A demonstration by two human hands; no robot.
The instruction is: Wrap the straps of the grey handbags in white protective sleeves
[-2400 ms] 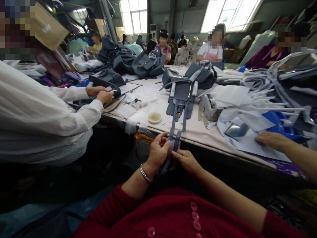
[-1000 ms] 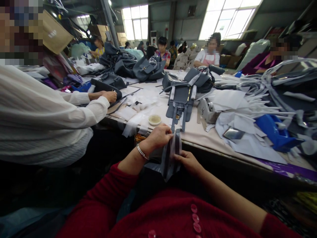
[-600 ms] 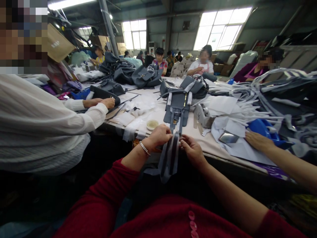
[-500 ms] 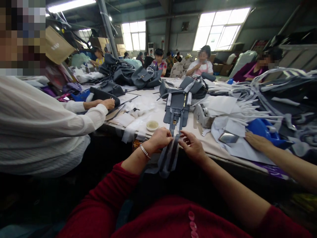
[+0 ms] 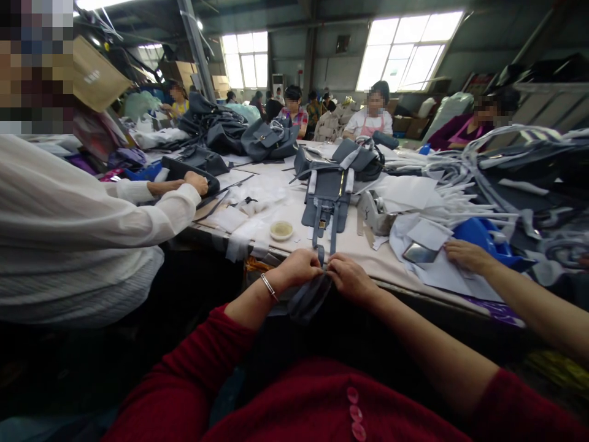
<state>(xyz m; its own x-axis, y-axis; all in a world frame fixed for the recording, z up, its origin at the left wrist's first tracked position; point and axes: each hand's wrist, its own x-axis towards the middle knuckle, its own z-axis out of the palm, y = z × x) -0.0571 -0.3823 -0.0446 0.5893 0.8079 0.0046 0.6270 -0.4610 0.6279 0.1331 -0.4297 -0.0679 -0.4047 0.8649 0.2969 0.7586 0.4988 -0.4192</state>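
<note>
Your left hand (image 5: 301, 268) and right hand (image 5: 352, 279) come together just off the near edge of the table (image 5: 354, 245), fingertips almost meeting. Each has thumb and fingers pinched on the grey straps (image 5: 333, 238), though which strap sits in which hand is partly hidden by your fingers. The straps run up from your grip to the grey bag (image 5: 324, 199), which lies on the tabletop straight ahead of you, its gold buckle (image 5: 322, 224) between them and a gold zip (image 5: 341, 184) further up. Below your hands hangs a blurred translucent strip (image 5: 308, 302), in front of the table's edge. You wear a silvery bracelet (image 5: 269, 286) on your left wrist. Left of the straps sits a small round dish (image 5: 281, 231); right of the bag stands a metal dispenser (image 5: 378, 213). Further right, a co-worker's hand (image 5: 467, 253) rests by white paper (image 5: 430, 236), next to a blue dispenser (image 5: 490, 240). At your left, a person in white sleeves (image 5: 170, 215) handles a dark bag (image 5: 211, 184).
</note>
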